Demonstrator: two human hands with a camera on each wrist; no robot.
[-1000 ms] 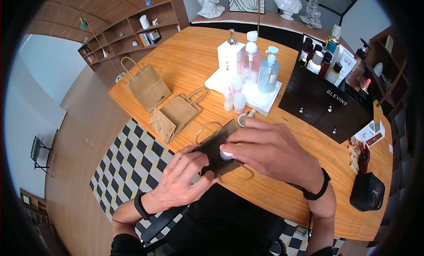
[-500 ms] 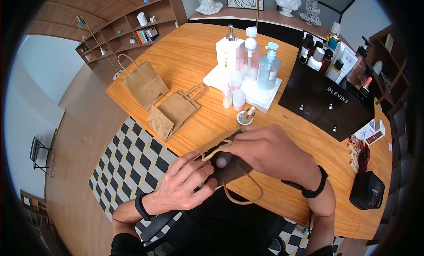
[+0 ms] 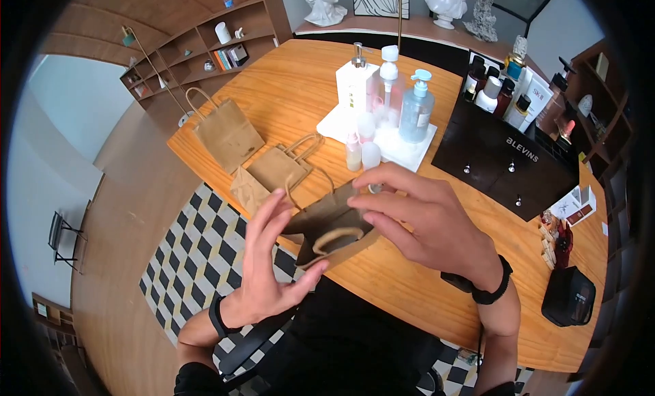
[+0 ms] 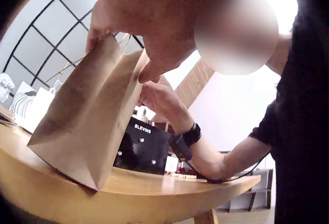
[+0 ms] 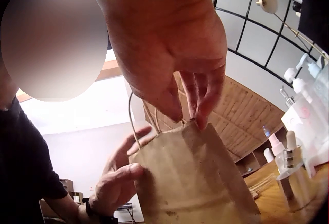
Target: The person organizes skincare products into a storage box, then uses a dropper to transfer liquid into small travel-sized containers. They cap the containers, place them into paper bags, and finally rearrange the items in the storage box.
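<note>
A small brown paper bag (image 3: 341,208) stands with its mouth open between both hands, near the table's front. My left hand (image 3: 263,273) spans the bag's left end, fingers spread and fairly straight, with the thumb against the near rim. In the right wrist view my right hand (image 5: 175,44) pinches the top rim of the bag (image 5: 190,172) between thumb and fingers. One twisted-paper handle (image 3: 339,233) lies folded into the mouth; the far handle sticks up. The bag's bottom is hidden. Just beyond the right fingertips stands a glass dropper bottle (image 5: 290,167), mostly covered in the head view.
Two more paper bags, one upright (image 3: 228,136) and one lying (image 3: 276,167), are at the left. Pump bottles (image 3: 414,112) stand on a white tray (image 3: 413,160); small pink bottles (image 3: 353,152) are before it. A black cosmetics box (image 3: 491,160) and black pouch (image 3: 568,297) are at the right.
The right hand has let go of a small white-capped item inside the bag and moved to the rim. The left fingers have uncurled, and the near handle has folded into the mouth.
</note>
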